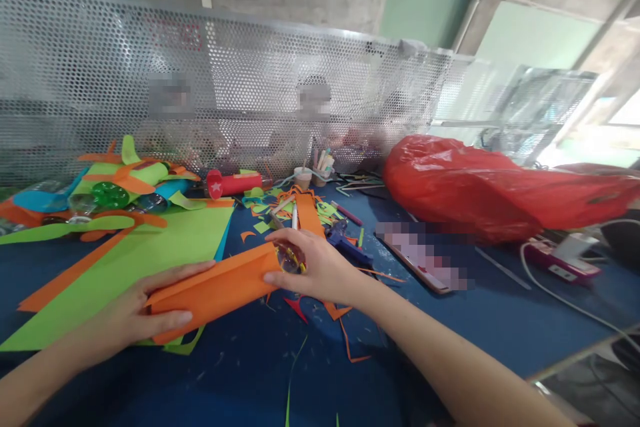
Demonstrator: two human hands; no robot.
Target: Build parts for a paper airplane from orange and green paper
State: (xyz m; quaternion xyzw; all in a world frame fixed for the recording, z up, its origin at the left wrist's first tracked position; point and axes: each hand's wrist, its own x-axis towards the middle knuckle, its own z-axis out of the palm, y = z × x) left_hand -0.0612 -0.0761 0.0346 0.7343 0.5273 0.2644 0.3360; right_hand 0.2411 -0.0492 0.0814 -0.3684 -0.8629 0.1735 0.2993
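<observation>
Between my two hands is a plastic bottle (290,259) wrapped in a sheet of orange paper (220,287). Only its clear end shows, at the right of the roll. My left hand (157,307) grips the left end of the roll, thumb in front and fingers behind. Around the right end curl the fingers and thumb of my right hand (307,267). The roll is tilted slightly up to the right, above the blue table (225,380). Beyond my right hand lie an orange paper strip (310,213) and a dark blue glue gun (347,243).
Green paper sheets (135,273) lie on the left, with paper-covered bottles (120,180) behind them. A red bottle (235,184), cups of pens (323,170) and paper scraps sit toward the back. On the right are a phone (420,257), a red plastic bag (475,187) and a power strip (563,263).
</observation>
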